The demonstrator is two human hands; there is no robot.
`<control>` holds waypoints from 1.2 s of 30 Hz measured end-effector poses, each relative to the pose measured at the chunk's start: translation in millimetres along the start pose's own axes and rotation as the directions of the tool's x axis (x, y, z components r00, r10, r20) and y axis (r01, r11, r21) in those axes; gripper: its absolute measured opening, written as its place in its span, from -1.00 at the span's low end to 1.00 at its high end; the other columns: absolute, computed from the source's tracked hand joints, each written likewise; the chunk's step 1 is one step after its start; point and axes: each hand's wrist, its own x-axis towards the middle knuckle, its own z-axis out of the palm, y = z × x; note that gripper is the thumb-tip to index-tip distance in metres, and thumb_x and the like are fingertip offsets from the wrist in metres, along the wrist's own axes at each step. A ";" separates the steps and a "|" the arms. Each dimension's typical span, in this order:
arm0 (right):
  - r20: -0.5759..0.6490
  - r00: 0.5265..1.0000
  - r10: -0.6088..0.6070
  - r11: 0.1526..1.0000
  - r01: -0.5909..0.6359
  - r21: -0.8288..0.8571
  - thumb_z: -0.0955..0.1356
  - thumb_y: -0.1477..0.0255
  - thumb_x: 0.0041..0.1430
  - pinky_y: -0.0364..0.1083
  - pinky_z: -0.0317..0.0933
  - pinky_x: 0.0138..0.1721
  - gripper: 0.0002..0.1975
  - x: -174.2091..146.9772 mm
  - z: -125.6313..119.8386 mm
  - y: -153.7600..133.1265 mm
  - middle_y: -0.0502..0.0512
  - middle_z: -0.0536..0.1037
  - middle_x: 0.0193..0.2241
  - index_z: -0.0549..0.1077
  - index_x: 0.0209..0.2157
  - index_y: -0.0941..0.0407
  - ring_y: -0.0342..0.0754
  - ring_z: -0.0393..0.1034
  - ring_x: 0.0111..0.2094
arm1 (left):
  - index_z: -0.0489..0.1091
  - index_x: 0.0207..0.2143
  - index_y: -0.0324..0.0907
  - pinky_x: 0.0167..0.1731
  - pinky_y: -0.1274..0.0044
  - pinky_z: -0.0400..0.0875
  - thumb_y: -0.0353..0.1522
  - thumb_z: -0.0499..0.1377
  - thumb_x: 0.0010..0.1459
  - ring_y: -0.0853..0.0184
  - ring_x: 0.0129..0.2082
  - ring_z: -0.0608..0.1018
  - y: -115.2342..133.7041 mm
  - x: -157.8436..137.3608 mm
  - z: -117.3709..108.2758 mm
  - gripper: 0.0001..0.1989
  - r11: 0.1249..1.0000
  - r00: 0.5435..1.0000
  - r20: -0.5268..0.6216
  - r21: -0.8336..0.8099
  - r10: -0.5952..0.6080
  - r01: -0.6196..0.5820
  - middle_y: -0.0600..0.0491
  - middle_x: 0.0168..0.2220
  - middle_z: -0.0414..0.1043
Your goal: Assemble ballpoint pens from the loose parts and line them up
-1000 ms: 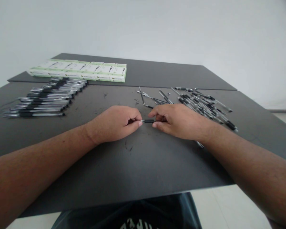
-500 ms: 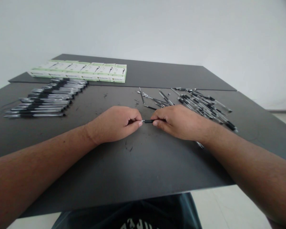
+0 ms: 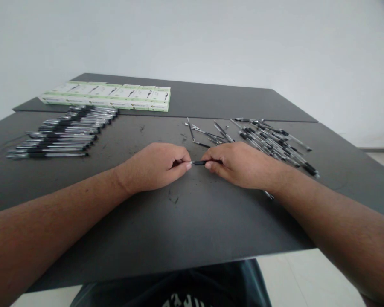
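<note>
Between my two hands, a pen (image 3: 199, 163) with a black grip lies level just above the table. My left hand (image 3: 156, 167) pinches its pale tip end between thumb and forefinger. Around the black grip, the thumb and fingers of my right hand (image 3: 235, 164) are closed, hiding the rest of the barrel. Loose pen parts (image 3: 223, 131) lie just beyond my right hand. More pens with black grips (image 3: 277, 145) are heaped behind my right wrist, partly covered by it.
A neat row of clear pens with black grips (image 3: 62, 132) lies at the left. Behind it, several white and green boxes (image 3: 115, 96) stand side by side on the rear table (image 3: 217, 98). The grey front table (image 3: 166, 230) has dark scuff marks and ends close to my lap.
</note>
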 end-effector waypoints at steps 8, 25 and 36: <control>0.003 1.000 -0.019 0.999 0.019 -0.026 0.31 0.39 0.42 -0.10 0.22 -0.24 -0.78 0.2 0.1 1.5 0.07 0.70 -0.23 0.61 -0.10 0.08 -0.04 0.53 -0.26 | 0.55 -0.22 -0.10 -0.28 0.46 0.32 -0.19 0.08 0.36 0.24 -0.28 0.62 0.7 0.5 -0.6 -0.72 1.000 1.000 0.018 0.006 -0.013 0.013 0.06 -0.31 0.63; -0.034 0.999 0.030 0.999 -0.030 0.014 0.40 0.39 0.34 -0.13 0.21 -0.28 -0.77 -0.2 1.0 1.7 0.02 0.70 -0.26 0.60 -0.02 0.08 -0.06 0.53 -0.30 | 0.54 -0.23 -0.10 -0.27 0.44 0.30 -0.18 0.08 0.36 0.24 -0.28 0.62 -1.1 0.4 1.9 -0.71 1.000 1.000 0.009 -0.002 -0.006 0.006 0.07 -0.32 0.63; 0.032 0.998 -0.045 0.999 0.045 0.009 0.30 0.39 0.44 -0.08 0.27 -0.16 -0.73 0.8 1.3 0.9 0.11 0.71 -0.14 0.62 0.00 0.10 0.01 0.58 -0.17 | 0.55 -0.21 -0.10 -0.26 0.45 0.31 -0.21 0.09 0.34 0.25 -0.27 0.61 0.1 0.4 0.2 -0.74 1.000 1.000 0.022 -0.006 0.003 -0.003 0.07 -0.30 0.63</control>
